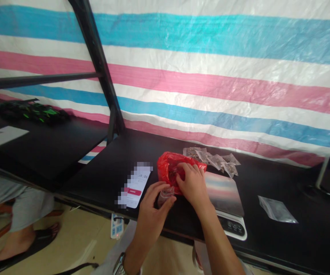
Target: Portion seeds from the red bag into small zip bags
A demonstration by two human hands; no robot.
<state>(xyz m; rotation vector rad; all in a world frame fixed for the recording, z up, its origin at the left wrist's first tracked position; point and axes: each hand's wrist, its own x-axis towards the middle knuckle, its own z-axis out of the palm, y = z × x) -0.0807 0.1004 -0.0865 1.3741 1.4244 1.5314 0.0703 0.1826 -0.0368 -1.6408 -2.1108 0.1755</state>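
Note:
My left hand (153,208) pinches a small clear plastic bag (166,194) just above the black table (102,168). My right hand (192,183) reaches with curled fingers into a red plastic bag (167,166) that lies on the table; what its fingertips hold is hidden. A small digital scale (224,196) with a shiny steel plate sits right of my hands, my right wrist over its left edge. Behind the red bag lie several small filled clear packets (213,158).
A phone (136,185) with its screen lit lies left of my hands. One clear packet (277,210) lies further right on the table. A black shelf frame (102,68) stands at left. Another person's leg and sandal (18,229) show at lower left. A striped tarp (210,76) hangs behind.

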